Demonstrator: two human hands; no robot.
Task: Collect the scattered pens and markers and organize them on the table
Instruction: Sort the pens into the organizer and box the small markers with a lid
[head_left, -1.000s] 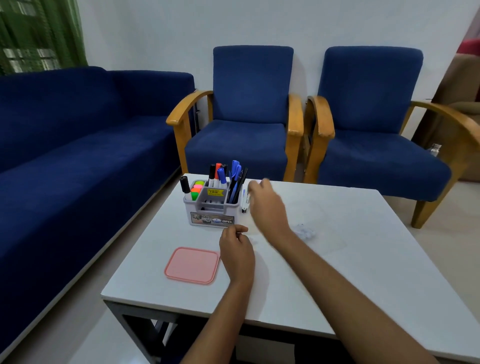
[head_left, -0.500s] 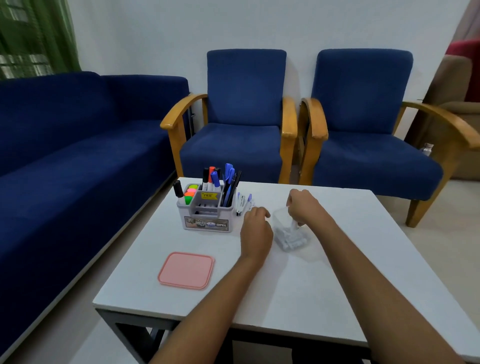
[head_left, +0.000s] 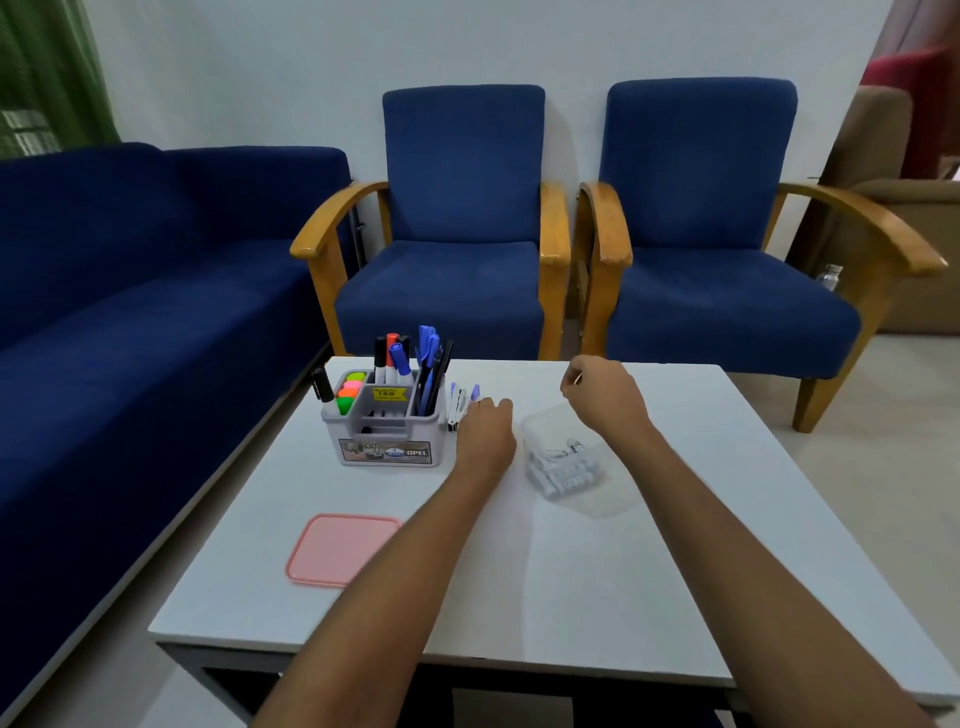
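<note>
Left hand (head_left: 485, 434) rests on the table (head_left: 571, 597) by the loose pens (head_left: 462, 402), fingers curled, grip unclear. Right hand (head_left: 605, 397) hovers above the clear box (head_left: 574, 467), fingertips pinched, contents can't tell

Left hand (head_left: 484, 435) curled, low; right hand (head_left: 605, 397) curled, raised.

You have a pink lid (head_left: 343, 550) at 7 o'clock on the white table (head_left: 571, 597) | two blue armchairs (head_left: 457, 228) at 12 | blue sofa (head_left: 130, 291) at 9 | possibly a bottle (head_left: 829, 276) at 3.
</note>
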